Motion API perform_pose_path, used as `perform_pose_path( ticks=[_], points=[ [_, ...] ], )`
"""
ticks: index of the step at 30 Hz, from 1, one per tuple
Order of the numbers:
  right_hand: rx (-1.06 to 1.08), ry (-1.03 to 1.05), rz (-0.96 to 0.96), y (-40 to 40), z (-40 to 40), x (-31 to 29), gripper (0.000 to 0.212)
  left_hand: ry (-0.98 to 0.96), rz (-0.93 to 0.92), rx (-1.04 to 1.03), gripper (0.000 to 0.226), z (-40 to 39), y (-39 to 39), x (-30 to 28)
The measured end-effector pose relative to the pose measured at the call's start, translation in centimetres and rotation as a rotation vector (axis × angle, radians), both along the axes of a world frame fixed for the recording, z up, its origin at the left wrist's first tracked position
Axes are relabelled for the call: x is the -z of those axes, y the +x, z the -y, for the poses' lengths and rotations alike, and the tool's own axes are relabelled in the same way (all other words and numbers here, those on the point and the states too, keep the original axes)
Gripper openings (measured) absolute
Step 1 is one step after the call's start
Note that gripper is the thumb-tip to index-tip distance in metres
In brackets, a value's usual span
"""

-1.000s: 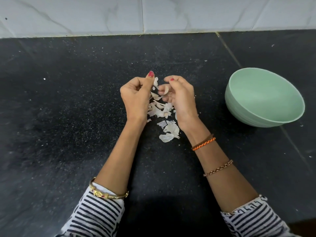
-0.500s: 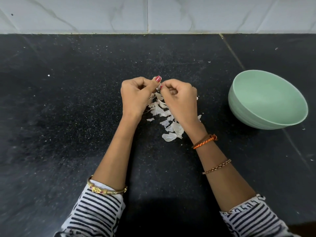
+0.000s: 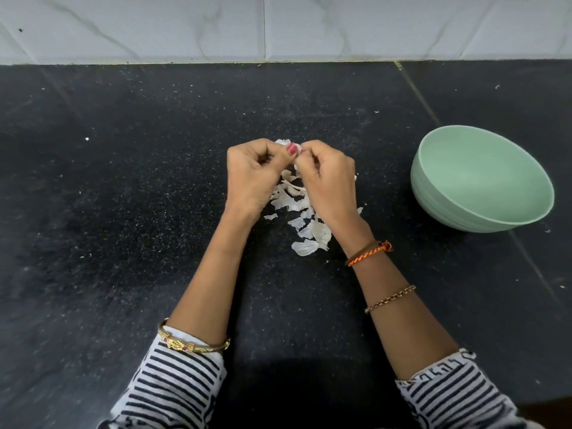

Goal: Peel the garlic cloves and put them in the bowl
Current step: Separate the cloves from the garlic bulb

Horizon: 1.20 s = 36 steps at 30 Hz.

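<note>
A pale green bowl (image 3: 483,178) stands at the right of the frame, nothing visible inside it. At centre, the left hand (image 3: 252,174) and right hand (image 3: 329,181) meet, fingers curled, pinching a garlic clove (image 3: 296,147) between their tips. Papery peels (image 3: 305,226) litter the speckled black surface (image 3: 123,212) beneath them. White marble-patterned wall tiles (image 3: 185,26) run along the top.

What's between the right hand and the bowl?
Head view: bare black countertop between the right hand and the green bowl, only tiny peel flecks near the hand.
</note>
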State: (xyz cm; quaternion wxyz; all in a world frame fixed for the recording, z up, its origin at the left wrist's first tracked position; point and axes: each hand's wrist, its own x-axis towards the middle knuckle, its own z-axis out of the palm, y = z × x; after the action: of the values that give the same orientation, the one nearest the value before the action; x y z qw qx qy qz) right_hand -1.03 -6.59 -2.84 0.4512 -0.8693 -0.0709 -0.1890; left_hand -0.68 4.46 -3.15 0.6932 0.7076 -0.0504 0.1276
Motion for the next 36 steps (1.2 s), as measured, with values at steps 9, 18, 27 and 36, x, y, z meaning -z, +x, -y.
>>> perform_pose_path(
  ticks=[9,18,27,36],
  points=[
    [0.066,-0.084,-0.065,-0.4,1.4,0.1,0.013,0.169,-0.111,-0.166,0.028,-3.5,0.8,0.1],
    [0.061,-0.204,-0.062,-0.2,1.3,0.9,0.008,0.459,-0.203,-0.066,0.014,-3.0,0.8,0.4],
    [0.037,-0.239,-0.009,0.2,-0.3,-0.1,0.035,0.310,-0.214,-0.192,0.027,-4.3,0.9,-0.1],
    [-0.161,-0.538,-0.135,0.1,-2.2,-0.1,0.026,0.381,-0.301,0.059,0.040,-6.4,0.9,0.3]
  ],
)
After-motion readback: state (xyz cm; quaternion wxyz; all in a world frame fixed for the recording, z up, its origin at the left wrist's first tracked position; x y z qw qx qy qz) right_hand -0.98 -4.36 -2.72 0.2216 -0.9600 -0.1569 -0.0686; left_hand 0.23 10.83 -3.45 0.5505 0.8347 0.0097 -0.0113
